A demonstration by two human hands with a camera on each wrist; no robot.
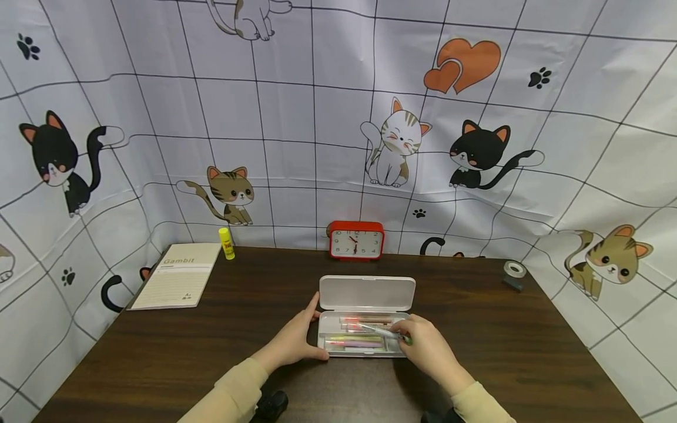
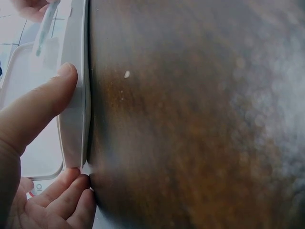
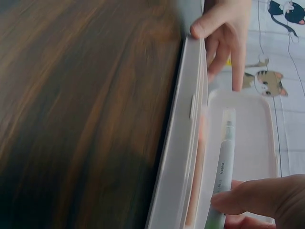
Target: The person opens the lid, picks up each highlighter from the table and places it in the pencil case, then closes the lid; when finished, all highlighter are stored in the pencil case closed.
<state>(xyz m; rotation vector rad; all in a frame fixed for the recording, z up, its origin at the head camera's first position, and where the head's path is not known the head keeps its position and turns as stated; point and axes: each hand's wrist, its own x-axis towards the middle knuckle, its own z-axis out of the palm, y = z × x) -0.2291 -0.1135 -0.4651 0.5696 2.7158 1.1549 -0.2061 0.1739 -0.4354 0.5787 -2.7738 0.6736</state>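
A white pencil case (image 1: 367,294) lies on the dark wooden table with its lid raised at the back. Inside its tray are several pens (image 1: 354,343), some with pinkish and yellowish barrels. My left hand (image 1: 291,343) grips the case's left end, thumb (image 2: 45,102) against the front wall and fingers at the short side. Over the tray, my right hand (image 1: 427,346) pinches a white marker (image 3: 226,162) with a green end between thumb and fingers. The marker's clear-capped tip points left, and it lies slantwise above the other pens in the head view.
At the back left lies a notebook (image 1: 174,276) marked Gambit, with a yellow glue stick (image 1: 226,243) standing beside it. Behind the case stands a red clock (image 1: 356,225). A tape roll (image 1: 515,269) and a small dark block (image 1: 512,284) sit back right. Cat-print sheeting surrounds the table.
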